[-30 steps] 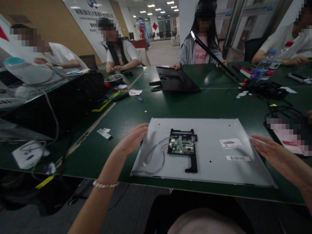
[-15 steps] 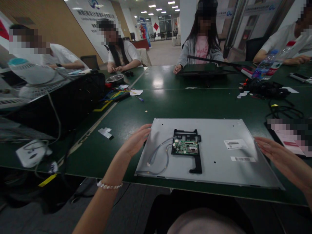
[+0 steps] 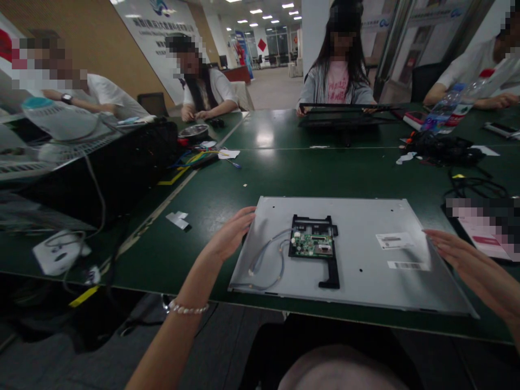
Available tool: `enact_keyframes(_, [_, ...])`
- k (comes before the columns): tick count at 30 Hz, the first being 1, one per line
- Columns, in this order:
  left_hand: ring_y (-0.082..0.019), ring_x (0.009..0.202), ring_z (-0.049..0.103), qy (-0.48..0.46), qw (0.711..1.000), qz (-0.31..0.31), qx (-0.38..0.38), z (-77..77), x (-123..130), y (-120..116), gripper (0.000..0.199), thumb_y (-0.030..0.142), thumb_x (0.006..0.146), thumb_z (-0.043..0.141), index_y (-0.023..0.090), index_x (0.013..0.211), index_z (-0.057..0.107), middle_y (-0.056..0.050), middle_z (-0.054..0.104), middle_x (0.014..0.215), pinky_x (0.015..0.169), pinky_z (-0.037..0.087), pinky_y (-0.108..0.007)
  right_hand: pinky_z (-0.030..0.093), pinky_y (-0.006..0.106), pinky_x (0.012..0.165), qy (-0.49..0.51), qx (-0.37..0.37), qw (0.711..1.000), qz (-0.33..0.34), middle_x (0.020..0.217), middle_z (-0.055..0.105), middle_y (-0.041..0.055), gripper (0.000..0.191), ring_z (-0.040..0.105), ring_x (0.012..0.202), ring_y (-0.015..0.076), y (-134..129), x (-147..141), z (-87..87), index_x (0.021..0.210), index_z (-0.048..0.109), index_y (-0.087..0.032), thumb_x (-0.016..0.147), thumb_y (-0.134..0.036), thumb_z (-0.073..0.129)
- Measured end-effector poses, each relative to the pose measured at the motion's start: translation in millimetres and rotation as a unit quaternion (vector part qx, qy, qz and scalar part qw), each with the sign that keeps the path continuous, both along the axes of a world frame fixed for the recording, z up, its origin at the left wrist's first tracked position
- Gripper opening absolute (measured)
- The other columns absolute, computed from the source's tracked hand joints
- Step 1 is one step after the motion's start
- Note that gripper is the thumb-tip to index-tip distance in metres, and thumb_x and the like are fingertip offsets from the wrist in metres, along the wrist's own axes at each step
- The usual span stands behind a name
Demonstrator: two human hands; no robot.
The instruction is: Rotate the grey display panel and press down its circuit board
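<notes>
A grey metal panel [image 3: 365, 227] lies flat on the green table [image 3: 280, 168] near its front edge. On it sit a black bracket [image 3: 333, 273], a green circuit board [image 3: 309, 245] and thin grey cables [image 3: 266, 254] at the left. My left hand [image 3: 233, 233] is at the panel's left edge, fingers stretched along it. At the right edge is my right hand [image 3: 459, 254], its fingers extended and close together against the side. Both hands touch or nearly touch the panel, and neither is wrapped round anything.
Across the table a person holds a black frame [image 3: 345, 108]. Bottles [image 3: 442, 111], black cables [image 3: 475, 184] and a pink-and-white item [image 3: 483, 233] lie right. A black box [image 3: 101, 173], a white device [image 3: 59, 253] and silvery scraps [image 3: 177, 219] are left.
The view has shifted slightly, while my hands keep their places at the panel's edges. Across the table, the person's black frame has levelled. The person at far left has raised a forearm.
</notes>
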State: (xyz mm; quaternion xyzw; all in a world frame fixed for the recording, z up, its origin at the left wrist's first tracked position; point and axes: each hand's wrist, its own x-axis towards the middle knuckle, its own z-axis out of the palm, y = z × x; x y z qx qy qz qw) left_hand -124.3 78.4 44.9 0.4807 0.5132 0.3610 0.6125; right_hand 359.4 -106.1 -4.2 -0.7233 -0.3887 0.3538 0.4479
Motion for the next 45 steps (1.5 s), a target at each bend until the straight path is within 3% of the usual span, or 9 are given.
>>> enact_keyframes(4, [-0.025, 0.125, 0.048, 0.005, 1.000, 0.010, -0.003, -1.9, 1, -1, 0.048, 0.039, 0.076, 0.072, 0.019, 0.118, 0.060, -0.009, 0.060, 0.125, 0.104, 0.033, -0.036, 0.028, 0.032, 0.116, 0.072, -0.003, 0.997, 0.023, 0.143, 0.056, -0.0007, 0.049, 0.041, 0.140, 0.0233, -2, 7, -4.1, 0.122, 0.064, -0.034, 0.077, -0.054, 0.065])
enact_keyframes(9, [-0.026, 0.125, 0.048, 0.022, 1.000, 0.014, 0.005, 0.6, 4, -8, 0.049, 0.040, 0.077, 0.070, 0.020, 0.119, 0.058, -0.008, 0.060, 0.125, 0.106, 0.032, -0.037, 0.027, 0.035, 0.116, 0.068, -0.023, 0.997, 0.025, 0.142, 0.057, -0.0019, 0.048, 0.039, 0.141, 0.0238, -4, 5, -3.2, 0.121, 0.063, -0.037, 0.077, -0.056, 0.064])
enact_keyframes(13, [-0.029, 0.131, 0.043, 0.097, 0.995, 0.009, 0.033, 2.3, 11, -14, 0.050, 0.040, 0.079, 0.067, 0.024, 0.124, 0.053, -0.009, 0.054, 0.134, 0.111, 0.029, -0.041, 0.026, 0.044, 0.116, 0.025, -0.042, 0.999, 0.022, 0.143, 0.055, 0.0016, 0.048, 0.038, 0.141, 0.0281, -4, 3, -2.5, 0.124, 0.062, -0.039, 0.080, -0.057, 0.061])
enact_keyframes(16, [-0.033, 0.142, 0.028, 0.182, 0.975, 0.014, 0.125, 0.6, 22, -19, 0.057, 0.037, 0.073, 0.073, 0.024, 0.126, 0.054, -0.011, 0.046, 0.143, 0.116, 0.020, -0.045, 0.027, 0.051, 0.114, -0.047, -0.045, 0.997, 0.028, 0.150, 0.047, 0.0051, 0.053, 0.034, 0.142, 0.0332, -1, 3, -7.1, 0.128, 0.060, -0.037, 0.079, -0.056, 0.061])
enact_keyframes(20, [-0.034, 0.148, 0.016, 0.222, 0.934, -0.144, 0.239, 0.5, 39, -27, 0.081, 0.034, 0.067, 0.078, 0.023, 0.140, 0.045, -0.012, 0.028, 0.157, 0.121, 0.009, -0.046, 0.027, 0.060, 0.112, -0.174, -0.015, 0.982, 0.075, 0.157, 0.035, 0.0079, 0.059, 0.025, 0.146, 0.0357, 5, -14, -9.4, 0.131, 0.057, -0.031, 0.078, -0.057, 0.062])
enact_keyframes(24, [-0.036, 0.150, 0.006, 0.229, 0.890, -0.298, 0.258, 4.4, 53, -28, 0.108, 0.035, 0.062, 0.082, 0.022, 0.154, 0.026, -0.013, 0.009, 0.163, 0.121, 0.008, -0.050, 0.029, 0.059, 0.113, -0.247, 0.041, 0.954, 0.166, 0.162, 0.023, 0.0093, 0.068, 0.021, 0.148, 0.0335, 12, -58, 4.9, 0.146, 0.038, -0.032, 0.084, -0.056, 0.057])
enact_keyframes(27, [-0.037, 0.149, 0.009, 0.213, 0.871, -0.358, 0.258, 5.4, 60, -21, 0.115, 0.034, 0.059, 0.083, 0.020, 0.156, 0.023, -0.016, 0.011, 0.162, 0.121, 0.007, -0.052, 0.022, 0.057, 0.117, -0.259, 0.076, 0.931, 0.248, 0.164, 0.016, 0.0087, 0.081, 0.017, 0.149, 0.0313, 24, -94, 16.8, 0.152, 0.024, -0.033, 0.083, -0.053, 0.062])
enact_keyframes(35, [-0.037, 0.144, 0.028, 0.187, 0.869, -0.369, 0.272, 3.4, 64, -20, 0.111, 0.033, 0.057, 0.085, 0.023, 0.153, 0.029, -0.016, 0.030, 0.155, 0.119, 0.017, -0.054, 0.019, 0.055, 0.118, -0.219, 0.121, 0.892, 0.378, 0.164, 0.015, 0.0106, 0.099, 0.012, 0.150, 0.0304, 68, -140, 13.8, 0.156, 0.011, -0.033, 0.077, -0.042, 0.071])
enact_keyframes(45, [-0.039, 0.141, 0.031, 0.182, 0.861, -0.368, 0.301, 1.0, 83, -25, 0.116, 0.033, 0.056, 0.084, 0.020, 0.154, 0.025, -0.018, 0.030, 0.155, 0.117, 0.020, -0.054, 0.026, 0.051, 0.117, -0.205, 0.160, 0.896, 0.359, 0.158, 0.031, 0.0122, 0.097, 0.030, 0.144, 0.0309, 74, -136, 10.6, 0.154, 0.018, -0.028, 0.073, -0.030, 0.072])
